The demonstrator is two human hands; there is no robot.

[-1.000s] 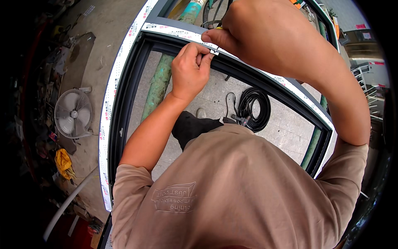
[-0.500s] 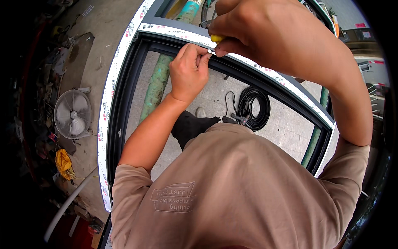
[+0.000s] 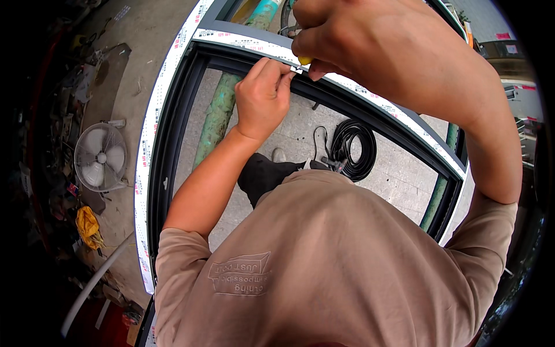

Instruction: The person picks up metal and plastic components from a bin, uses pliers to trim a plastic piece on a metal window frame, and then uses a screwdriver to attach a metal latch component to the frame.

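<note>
A dark grey window frame (image 3: 151, 150) with printed white protective film lies around and ahead of me. At its far crossbar my left hand (image 3: 261, 101) is closed, thumb and fingertips pinching a small white piece (image 3: 296, 70) against the bar's inner edge. Just right of it, my right hand (image 3: 352, 43) is wrapped around what looks like a yellow-handled screwdriver (image 3: 304, 60), of which only a bit of the handle shows. The tool's tip is at or close to the white piece; contact is hard to make out behind the fingers.
Green, worn pipes (image 3: 218, 110) run beneath the frame. Through the opening, a coil of black cable (image 3: 370, 151) lies on the paved floor near my foot. Off to the left stand a round fan (image 3: 101, 157) and a yellow bag (image 3: 88, 226), beside clutter.
My right hand has tilted and shifted slightly, covering more of the yellow handle. The left hand keeps its pinch at nearly the same spot; more of the white piece shows.
</note>
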